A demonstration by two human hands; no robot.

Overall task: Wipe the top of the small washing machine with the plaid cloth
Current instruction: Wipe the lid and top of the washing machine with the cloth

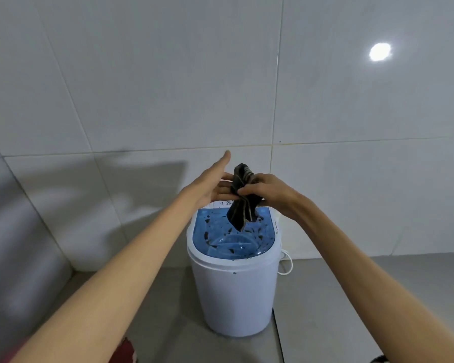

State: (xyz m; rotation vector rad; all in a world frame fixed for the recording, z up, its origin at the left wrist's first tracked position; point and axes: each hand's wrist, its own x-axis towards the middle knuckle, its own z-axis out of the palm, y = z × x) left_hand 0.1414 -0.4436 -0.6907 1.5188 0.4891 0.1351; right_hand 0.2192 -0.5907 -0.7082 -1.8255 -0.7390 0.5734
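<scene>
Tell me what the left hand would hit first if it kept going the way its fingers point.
Probably the tiled wall: the left hand points up and away, open, beside the plaid cloth. Depth is unclear.

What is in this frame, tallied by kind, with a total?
Washing machines: 1, small and white with a blue lid
Cloths: 1, dark plaid cloth bunched above the lid
Hands: 2, right hand pinching the cloth, left hand open beside it
Cords: 1, white cord behind the machine
Total: 5
</scene>
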